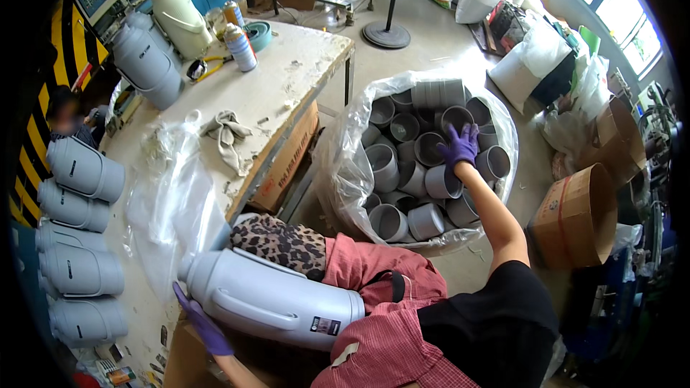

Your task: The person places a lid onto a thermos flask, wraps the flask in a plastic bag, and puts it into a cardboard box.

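A light grey-blue plastic thermos jug (275,302) lies across my lap, its top pointing left and its base against my torso. My left hand (205,323), in a purple glove, lies flat along the jug's top end with fingers extended. To the right, my right hand (462,145), also gloved in purple, reaches over a large clear plastic bag (339,172) full of grey plastic cups. Its spread fingers touch the cups near the rim of one cup (457,117); whether they pinch that rim is hard to see.
A worn white worktable (291,73) bears several standing jugs (81,264), crumpled plastic film (172,210), gloves (229,137), spray cans (240,48) and yellow-handled pliers (211,67). Cardboard boxes (571,221) stand at right. A round-based pole (386,35) stands beyond; another person (67,118) is at far left.
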Motion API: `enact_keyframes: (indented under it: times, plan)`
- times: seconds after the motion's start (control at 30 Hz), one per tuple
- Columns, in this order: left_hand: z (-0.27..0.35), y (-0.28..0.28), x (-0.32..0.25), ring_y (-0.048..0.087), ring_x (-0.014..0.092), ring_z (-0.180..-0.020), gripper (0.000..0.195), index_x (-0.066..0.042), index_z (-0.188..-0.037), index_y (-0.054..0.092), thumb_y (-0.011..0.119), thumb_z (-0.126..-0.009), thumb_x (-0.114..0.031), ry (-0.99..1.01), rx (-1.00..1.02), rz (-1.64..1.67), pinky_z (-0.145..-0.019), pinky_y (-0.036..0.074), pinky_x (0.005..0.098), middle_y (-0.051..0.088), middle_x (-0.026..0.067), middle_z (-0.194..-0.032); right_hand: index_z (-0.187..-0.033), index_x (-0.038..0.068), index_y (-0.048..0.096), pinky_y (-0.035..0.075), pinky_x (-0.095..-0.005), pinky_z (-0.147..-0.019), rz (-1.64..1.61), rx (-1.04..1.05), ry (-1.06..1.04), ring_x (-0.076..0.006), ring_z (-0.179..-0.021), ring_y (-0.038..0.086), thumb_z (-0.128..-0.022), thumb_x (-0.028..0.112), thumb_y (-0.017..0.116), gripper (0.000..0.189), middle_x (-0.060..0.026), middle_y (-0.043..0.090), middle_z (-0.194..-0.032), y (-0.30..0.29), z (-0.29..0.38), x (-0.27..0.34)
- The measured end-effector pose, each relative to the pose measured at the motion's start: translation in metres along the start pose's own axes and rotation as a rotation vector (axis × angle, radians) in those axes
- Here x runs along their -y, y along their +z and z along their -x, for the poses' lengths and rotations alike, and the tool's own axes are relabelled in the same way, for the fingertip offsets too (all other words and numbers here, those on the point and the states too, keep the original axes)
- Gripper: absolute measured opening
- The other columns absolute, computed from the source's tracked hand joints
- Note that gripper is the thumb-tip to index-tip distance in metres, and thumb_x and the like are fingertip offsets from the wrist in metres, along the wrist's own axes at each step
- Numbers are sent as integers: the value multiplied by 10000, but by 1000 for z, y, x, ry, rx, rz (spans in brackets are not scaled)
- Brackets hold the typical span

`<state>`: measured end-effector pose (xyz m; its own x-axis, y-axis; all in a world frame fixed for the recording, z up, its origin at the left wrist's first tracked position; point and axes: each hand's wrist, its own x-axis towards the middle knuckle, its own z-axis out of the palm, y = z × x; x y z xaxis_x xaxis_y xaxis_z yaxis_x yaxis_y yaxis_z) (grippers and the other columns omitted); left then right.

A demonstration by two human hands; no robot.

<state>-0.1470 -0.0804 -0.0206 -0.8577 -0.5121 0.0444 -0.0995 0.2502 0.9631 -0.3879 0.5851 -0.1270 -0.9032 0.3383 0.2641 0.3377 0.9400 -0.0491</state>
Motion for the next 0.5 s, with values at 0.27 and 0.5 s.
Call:
enact_keyframes:
  times: [0.27, 0.5]
  plan:
    - [-18, -2, -21, 364, 318, -1426, 536, 85, -1452, 383, 319, -1075, -290, 343, -98, -141, -1194, 238, 438, 403, 213, -1512, -1077, 118, 729, 465, -442, -945, -148, -147, -82, -358, -1132, 589, -861, 291, 688, 280, -129, 706, -1035, -30, 20, 1]
    - [3, 0, -72, 523, 353, -1277, 375, 107, -1278, 565, 440, -991, -99, 636, -301, -451, -1106, 380, 449, 558, 241, -1348, -1193, -2, 654, 511, -299, -823, -1427, -101, -61, -332, -922, 648, -946, 168, 656, 301, -183, 682, -1026, -77, 22, 125]
